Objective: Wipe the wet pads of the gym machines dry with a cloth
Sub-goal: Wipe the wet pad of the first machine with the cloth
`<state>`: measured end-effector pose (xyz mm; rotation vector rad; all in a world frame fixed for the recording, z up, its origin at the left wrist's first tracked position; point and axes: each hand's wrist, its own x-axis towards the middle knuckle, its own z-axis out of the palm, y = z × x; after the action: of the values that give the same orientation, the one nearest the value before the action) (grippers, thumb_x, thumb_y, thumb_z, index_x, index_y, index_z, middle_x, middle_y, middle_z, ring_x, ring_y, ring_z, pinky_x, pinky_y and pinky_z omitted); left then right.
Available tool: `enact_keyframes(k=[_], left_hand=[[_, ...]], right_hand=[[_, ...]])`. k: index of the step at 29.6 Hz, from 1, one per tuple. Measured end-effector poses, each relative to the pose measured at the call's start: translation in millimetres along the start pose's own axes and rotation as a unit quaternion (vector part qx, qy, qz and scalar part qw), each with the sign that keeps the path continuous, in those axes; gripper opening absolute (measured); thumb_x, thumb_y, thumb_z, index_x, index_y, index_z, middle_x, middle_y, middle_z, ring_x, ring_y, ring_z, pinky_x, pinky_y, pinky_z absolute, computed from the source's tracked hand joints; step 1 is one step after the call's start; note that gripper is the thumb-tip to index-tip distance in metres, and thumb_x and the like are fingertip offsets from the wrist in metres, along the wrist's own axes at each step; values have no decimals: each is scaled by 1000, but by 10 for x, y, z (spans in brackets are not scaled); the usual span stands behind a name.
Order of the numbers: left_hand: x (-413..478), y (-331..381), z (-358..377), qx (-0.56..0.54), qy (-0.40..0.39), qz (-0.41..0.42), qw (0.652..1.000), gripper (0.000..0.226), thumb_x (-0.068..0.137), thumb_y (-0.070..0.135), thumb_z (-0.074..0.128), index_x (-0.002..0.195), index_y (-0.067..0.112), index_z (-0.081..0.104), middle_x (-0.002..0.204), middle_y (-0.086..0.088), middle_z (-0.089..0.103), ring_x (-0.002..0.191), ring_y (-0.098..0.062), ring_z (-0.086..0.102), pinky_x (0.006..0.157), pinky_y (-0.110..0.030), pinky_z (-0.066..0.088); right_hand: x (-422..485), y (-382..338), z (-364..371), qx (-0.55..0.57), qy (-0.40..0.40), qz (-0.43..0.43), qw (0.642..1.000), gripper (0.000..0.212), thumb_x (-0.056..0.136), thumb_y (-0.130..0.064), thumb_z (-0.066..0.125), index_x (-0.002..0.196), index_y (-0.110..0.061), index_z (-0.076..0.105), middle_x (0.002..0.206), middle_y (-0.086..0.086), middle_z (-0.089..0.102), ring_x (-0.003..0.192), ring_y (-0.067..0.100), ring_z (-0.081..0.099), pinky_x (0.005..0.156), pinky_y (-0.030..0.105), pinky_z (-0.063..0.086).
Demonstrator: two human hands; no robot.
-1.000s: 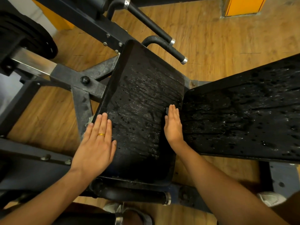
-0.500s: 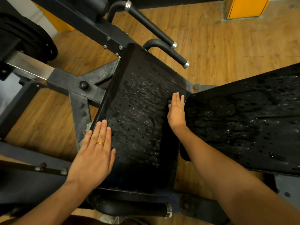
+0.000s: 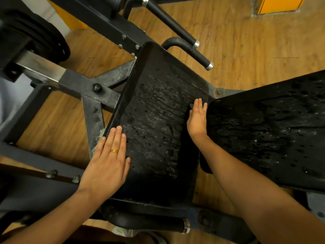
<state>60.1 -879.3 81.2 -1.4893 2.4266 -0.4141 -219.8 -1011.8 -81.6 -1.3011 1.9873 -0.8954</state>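
Observation:
A black seat pad of the gym machine lies in the middle, speckled with water drops. A second wet black pad stretches off to the right. My left hand rests flat on the seat pad's near left edge, fingers straight, a gold ring on one finger. My right hand lies flat with straight fingers along the seat pad's right edge, in the gap beside the second pad. No cloth shows in either hand or anywhere in view.
The machine's black steel frame runs to the left, with weight plates at the upper left. Two padded handles stick out behind the seat. A roller bar sits below the seat. Wooden floor lies all around.
My right hand slid forward along the seat pad's right edge toward its far corner. My left hand stayed flat in the same place.

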Motion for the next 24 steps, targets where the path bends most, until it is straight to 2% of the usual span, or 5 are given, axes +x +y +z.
enact_keyframes(k=[5,11,16,20,24], left_hand=[[302,-128,-174,-20,33,42,998,70,102,41,28,153,-6,25,165,-24,12,155,-33,12,123,-46,15],[1320,-427,-281,-45,7,53,998,85,97,60,7,160,3,13,168,-11,-4,154,-19,-10,126,-38,-1],[1484,-397,-113,-106,1,20,994,88,93,65,7,161,9,6,168,-3,-9,152,-10,-17,122,-27,-5],[1463,-413,-95,-94,9,22,995,86,95,63,12,161,8,11,168,-4,-4,154,-13,-10,124,-29,-1],[1475,-428,-57,-67,18,28,997,82,99,61,21,159,5,21,168,-9,8,155,-18,4,122,-26,-2]], right_hand=[[-257,21,-23,0,-23,-22,1000,56,111,-24,30,161,-5,13,170,8,6,156,25,-5,126,31,-4],[-153,-4,-71,31,-5,-15,999,44,110,-28,34,149,-11,48,163,4,33,156,25,12,127,42,13],[-42,69,5,101,62,8,993,37,106,-28,51,141,-18,60,166,0,26,156,16,6,121,28,13],[-17,66,123,65,73,-31,995,43,108,-29,43,151,-20,46,169,0,12,155,13,-6,122,24,2],[172,41,80,33,46,-15,998,49,111,-29,32,157,-11,32,169,2,12,156,16,-6,122,23,-4]])
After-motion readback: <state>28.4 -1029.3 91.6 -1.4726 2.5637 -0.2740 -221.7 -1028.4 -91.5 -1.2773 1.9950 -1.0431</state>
